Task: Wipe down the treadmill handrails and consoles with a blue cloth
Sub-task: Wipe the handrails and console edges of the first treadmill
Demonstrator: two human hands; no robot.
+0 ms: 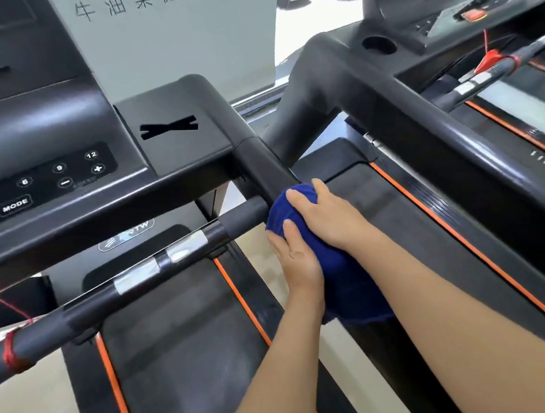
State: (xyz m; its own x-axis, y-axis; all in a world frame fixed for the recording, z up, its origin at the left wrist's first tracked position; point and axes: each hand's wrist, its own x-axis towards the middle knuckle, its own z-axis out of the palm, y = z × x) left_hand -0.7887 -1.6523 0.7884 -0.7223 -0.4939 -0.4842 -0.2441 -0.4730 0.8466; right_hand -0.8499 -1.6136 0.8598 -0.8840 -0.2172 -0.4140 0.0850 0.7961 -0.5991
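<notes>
Both hands grip the blue cloth (336, 273), which is bunched round the handrail (260, 161) of the left treadmill. The cloth sits just near of the point where the crossbar (182, 250) meets that rail, and it hides the rail beneath it.

The right hand (326, 216) lies on the far, upper part of the cloth. Its thumb rests on top and its fingers curl over the right side. The left hand (297, 260) holds the cloth just nearer and to the left, touching the right hand or nearly so. Its thumb points up along the cloth and its fingers wrap round the left side, their tips out of sight. Below the hands a loose fold of cloth hangs down between the two forearms, over the gap between the treadmills.

To the left, the console (48, 179) shows numbered buttons and a MODE key. A black tape cross (168, 127) sits on the panel beside it. A red cord (10, 348) is wound round the left end of the crossbar. The belt (184, 345) runs below, edged in orange. On the right stands a second treadmill (457, 144) with a red clip (489, 59) on its bar. A white sign (177, 33) stands far behind.
</notes>
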